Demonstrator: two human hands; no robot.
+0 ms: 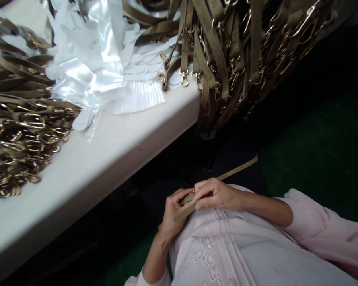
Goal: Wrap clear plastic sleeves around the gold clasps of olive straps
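Close to my body, over my lap, both hands are on one olive-brown strap [185, 212]. My left hand [173, 212] curls around it from the left, fingers bent over the strap near a small gold-coloured metal piece. From the right, my right hand [216, 193] pinches the strap at that metal piece, thumb and fingers pressed together. One flat strap end points down and left across my left palm. Another length runs out past my right hand, up to the right. My fingers partly hide the metal piece, so its exact form is unclear.
A white table [131, 147] crosses the upper left, its edge slanting. On it lie clear plastic wrappings [86, 75] and a pile of straps with gold buckles [20, 139]. Many straps with gold snap hooks [223, 51] hang over the far edge. The green floor [316, 147] is dark.
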